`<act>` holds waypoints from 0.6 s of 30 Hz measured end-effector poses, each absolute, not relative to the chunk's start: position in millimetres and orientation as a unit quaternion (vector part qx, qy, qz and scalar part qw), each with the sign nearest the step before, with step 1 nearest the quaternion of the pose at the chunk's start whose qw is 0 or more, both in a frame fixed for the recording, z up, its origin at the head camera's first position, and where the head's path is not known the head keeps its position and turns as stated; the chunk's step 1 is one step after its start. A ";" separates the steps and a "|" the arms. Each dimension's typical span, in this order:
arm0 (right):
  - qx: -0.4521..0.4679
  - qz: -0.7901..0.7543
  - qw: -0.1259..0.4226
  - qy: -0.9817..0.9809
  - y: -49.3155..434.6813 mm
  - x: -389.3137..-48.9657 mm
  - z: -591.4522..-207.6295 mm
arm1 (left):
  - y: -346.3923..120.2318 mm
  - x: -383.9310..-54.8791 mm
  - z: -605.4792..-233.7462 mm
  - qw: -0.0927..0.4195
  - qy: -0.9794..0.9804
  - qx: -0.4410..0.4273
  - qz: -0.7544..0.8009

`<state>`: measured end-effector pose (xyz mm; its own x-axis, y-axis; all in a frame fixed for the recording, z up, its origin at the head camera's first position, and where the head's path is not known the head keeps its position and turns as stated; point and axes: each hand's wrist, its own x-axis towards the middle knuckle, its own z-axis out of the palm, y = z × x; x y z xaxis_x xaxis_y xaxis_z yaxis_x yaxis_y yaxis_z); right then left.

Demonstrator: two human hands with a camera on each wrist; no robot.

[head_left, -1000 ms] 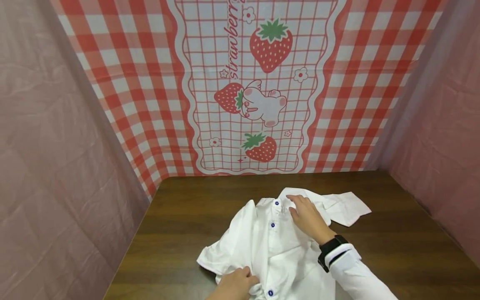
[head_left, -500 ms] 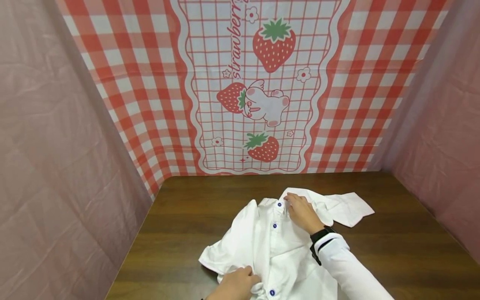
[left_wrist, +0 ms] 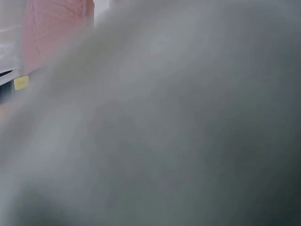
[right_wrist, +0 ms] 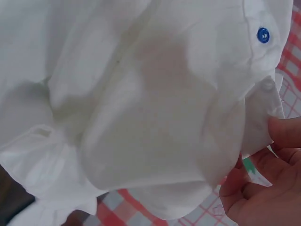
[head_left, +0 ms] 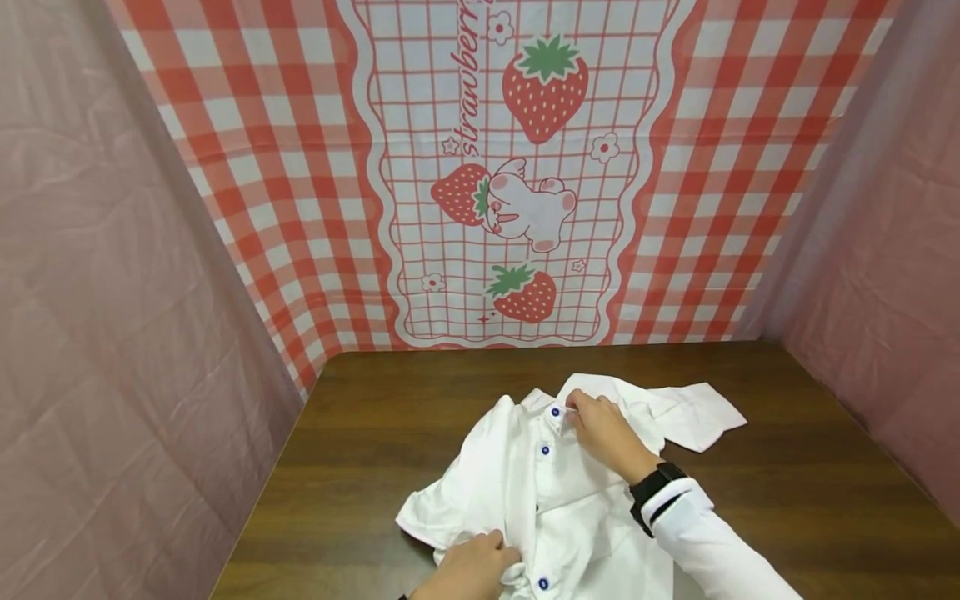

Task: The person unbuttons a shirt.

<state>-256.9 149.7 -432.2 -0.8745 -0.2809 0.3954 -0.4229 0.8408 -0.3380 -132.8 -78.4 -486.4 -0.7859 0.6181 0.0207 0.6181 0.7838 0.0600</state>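
Note:
A white shirt (head_left: 573,537) with blue buttons lies front up on the table in the head view, its collar toward the back. My right hand (head_left: 611,437) pinches the collar edge beside the top blue button (head_left: 555,412). In the right wrist view, the thumb and fingers of that hand (right_wrist: 263,188) hold a small collar flap (right_wrist: 260,125), near a blue button (right_wrist: 263,35). My left hand (head_left: 471,567) grips bunched cloth at the lower left of the shirt front. Blurred pale grey covers most of the left wrist view, so that hand's fingers are hidden there.
One sleeve (head_left: 697,415) stretches right across the brown wooden table (head_left: 337,467); the other sleeve (head_left: 427,512) points left. A red checked strawberry cloth (head_left: 300,192) hangs behind the table. Pink curtains (head_left: 112,333) hang at both sides.
My right hand has come down to the collar and its fingers have drawn together on the edge. The collar tip has shifted slightly. My left hand keeps its place on the cloth.

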 end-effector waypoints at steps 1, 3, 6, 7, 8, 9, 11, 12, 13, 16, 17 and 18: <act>0.193 0.211 0.174 -0.942 149.1 -254.6 -430.0 | -78.7 -132.6 -486.8 -0.002 0.944 0.328 0.032; 0.205 0.206 0.190 -0.938 147.5 -249.7 -425.7 | -79.4 -132.5 -488.2 -0.008 0.944 0.329 0.035; 0.225 0.198 0.206 -0.932 145.0 -239.8 -416.3 | -79.6 -132.3 -489.8 -0.005 0.945 0.326 0.040; 0.235 0.195 0.213 -0.928 144.0 -236.0 -412.8 | -79.6 -132.2 -490.4 -0.004 0.945 0.324 0.042; 0.244 0.192 0.218 -0.925 143.2 -231.8 -409.4 | -79.8 -132.3 -491.0 -0.005 0.945 0.325 0.043; 0.255 0.186 0.225 -0.922 142.7 -227.9 -406.5 | -80.0 -132.5 -491.7 -0.008 0.944 0.327 0.043; 0.278 0.177 0.244 -0.912 142.4 -219.9 -401.7 | -80.4 -133.0 -493.6 -0.020 0.942 0.333 0.040; 0.289 0.173 0.253 -0.907 142.5 -216.0 -399.4 | -80.8 -133.3 -494.8 -0.026 0.940 0.337 0.039; 0.301 0.168 0.263 -0.901 142.8 -212.4 -398.3 | -81.2 -133.6 -495.7 -0.031 0.939 0.342 0.037; 0.330 0.156 0.290 -0.885 143.9 -202.0 -395.2 | -82.6 -134.7 -497.6 -0.031 0.936 0.349 0.038; 0.337 0.154 0.296 -0.880 144.4 -198.5 -394.2 | -83.0 -134.9 -498.1 -0.031 0.935 0.351 0.038; 0.346 0.151 0.302 -0.875 144.9 -194.9 -393.4 | -83.5 -135.0 -498.1 -0.029 0.935 0.352 0.041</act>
<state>-194.9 144.9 -393.4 -0.5783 -0.5150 0.6328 -0.6969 0.7151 -0.0549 -135.0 -83.5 -498.1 -0.7502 0.6560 0.0827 0.6607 0.7485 0.0568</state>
